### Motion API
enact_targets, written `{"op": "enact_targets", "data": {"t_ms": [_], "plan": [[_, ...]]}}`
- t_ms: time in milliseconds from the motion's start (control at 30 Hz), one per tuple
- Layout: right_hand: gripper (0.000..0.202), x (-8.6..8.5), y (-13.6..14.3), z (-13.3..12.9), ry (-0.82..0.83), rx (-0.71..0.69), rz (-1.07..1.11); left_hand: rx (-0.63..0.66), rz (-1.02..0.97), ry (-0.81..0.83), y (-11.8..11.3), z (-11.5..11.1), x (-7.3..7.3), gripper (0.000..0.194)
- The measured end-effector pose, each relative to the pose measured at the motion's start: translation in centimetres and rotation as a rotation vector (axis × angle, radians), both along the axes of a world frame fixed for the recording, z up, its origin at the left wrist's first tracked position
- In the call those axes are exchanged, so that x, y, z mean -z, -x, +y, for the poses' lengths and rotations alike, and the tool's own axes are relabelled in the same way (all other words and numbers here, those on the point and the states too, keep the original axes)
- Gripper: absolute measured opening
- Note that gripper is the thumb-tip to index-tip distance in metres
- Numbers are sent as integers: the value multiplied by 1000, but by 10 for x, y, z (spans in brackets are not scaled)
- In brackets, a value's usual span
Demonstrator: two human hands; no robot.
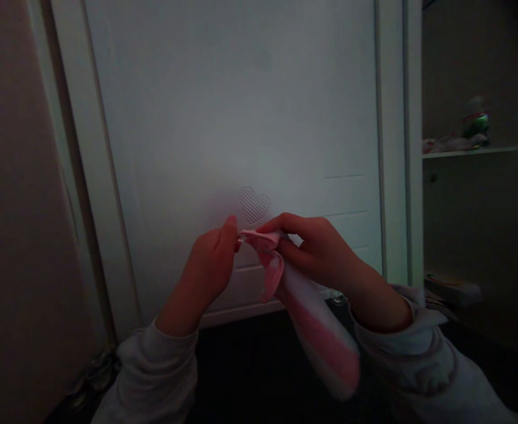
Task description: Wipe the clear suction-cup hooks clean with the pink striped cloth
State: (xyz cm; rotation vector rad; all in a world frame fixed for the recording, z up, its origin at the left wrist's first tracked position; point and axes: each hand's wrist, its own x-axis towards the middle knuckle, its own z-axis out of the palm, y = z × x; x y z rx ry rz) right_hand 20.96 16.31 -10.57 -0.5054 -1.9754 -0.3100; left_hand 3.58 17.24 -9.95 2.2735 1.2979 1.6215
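A pink and white sock [318,330] hangs from my right hand [312,244], its toe end pointing down and to the right. My right hand pinches the sock near its cuff, where the fabric folds over in a pink flap. Opposite it, my left hand [214,259] is closed with the thumb raised. A small shiny clip-like piece [243,238] shows between the left fingertips and the edge of the cuff. Most of that piece is hidden by the fingers, and its exact kind is too small to tell.
Straight ahead stands a white panel door [241,118] with a striped heart [254,206] on it. On the right, a shelf [471,153] bears a green bottle-like container [477,126] and pinkish items. A dark floor [245,365] lies below, with dim objects [91,377] at the lower left.
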Motion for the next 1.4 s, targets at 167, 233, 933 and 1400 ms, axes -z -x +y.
{"op": "enact_targets", "data": {"t_ms": [167,233,933,1400], "plan": [[25,1,1,-2,66,-20,26,-27,-12,-80,-2,-2,2,48],[26,2,3,-3,103,-55,38,-42,-24,-142,-3,-4,3,46],[19,-1,1,-2,121,-114,-1,426,151,177,34,-24,-11,30],[10,0,4,-3,334,-187,10,305,309,35,48,-26,-15,18]]}}
